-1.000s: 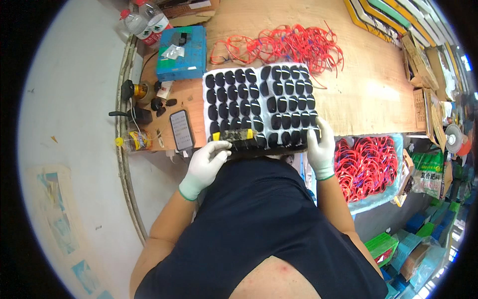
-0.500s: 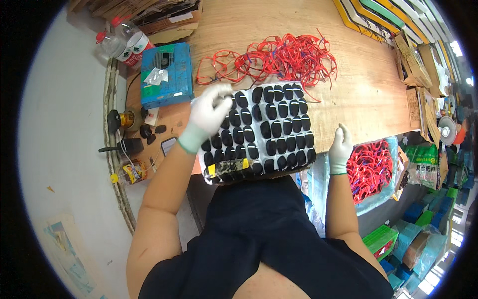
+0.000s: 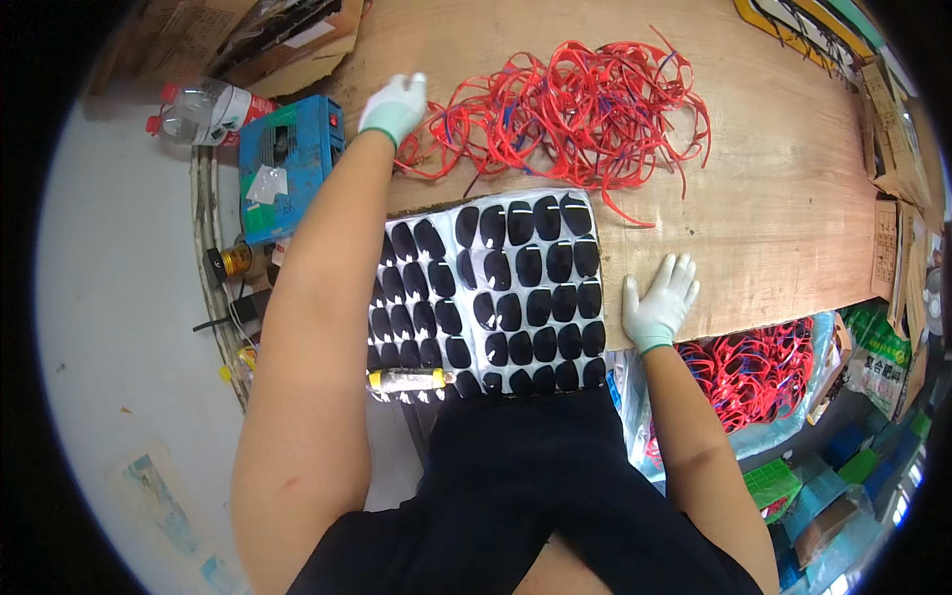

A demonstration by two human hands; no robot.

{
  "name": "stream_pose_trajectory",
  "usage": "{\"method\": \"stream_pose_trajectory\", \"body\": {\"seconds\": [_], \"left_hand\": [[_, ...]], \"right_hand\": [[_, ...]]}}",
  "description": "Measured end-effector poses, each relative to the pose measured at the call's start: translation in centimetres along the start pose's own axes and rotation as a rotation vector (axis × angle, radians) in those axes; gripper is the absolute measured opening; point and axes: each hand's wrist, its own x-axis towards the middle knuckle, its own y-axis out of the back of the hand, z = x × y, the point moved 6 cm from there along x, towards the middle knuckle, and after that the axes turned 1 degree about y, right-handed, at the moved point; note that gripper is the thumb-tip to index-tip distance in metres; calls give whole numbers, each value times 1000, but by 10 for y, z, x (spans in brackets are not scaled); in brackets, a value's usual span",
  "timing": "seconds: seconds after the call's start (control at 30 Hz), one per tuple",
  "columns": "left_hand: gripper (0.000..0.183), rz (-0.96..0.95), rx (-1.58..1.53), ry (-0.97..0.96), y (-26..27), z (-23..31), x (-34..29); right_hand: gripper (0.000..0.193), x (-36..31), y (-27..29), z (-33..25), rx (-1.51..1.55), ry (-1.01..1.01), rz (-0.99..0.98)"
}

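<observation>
While the left hand [image 3: 395,103] reaches, fingers loosely curled and empty, into the red frames [image 3: 575,109] beyond the lens tray [image 3: 486,288], the right hand [image 3: 657,302] rests flat beside it; picking one frame seems next.

Your left hand [image 3: 395,103], gloved, stretches far out to the tangled pile of red frames [image 3: 575,104] lying just beyond the sheet of dark lenses [image 3: 491,297]. That sheet lies flat, its near edge against you.
</observation>
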Motion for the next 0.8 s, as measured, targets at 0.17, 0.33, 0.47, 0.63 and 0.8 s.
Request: {"method": "stream_pose_trajectory", "body": {"seconds": [0.17,0.33,0.47,0.63,0.8], "left_hand": [[64,-414,-3,56,-37,-6,9],[40,36,-580,126,26,-13,-23],[23,86,-1403,224,62,-20,-78],[8,-132,-2080,373,61,-14,-111],[5,-568,-2180,348,54,6,-129]], "right_hand": [[88,1,-1,-1,5,12,-7],[89,-1,-2,0,6,-2,19],[88,2,-3,-1,-10,9,27],[90,1,-6,4,-28,-37,39],[88,-1,-8,-2,-49,-91,72]]}}
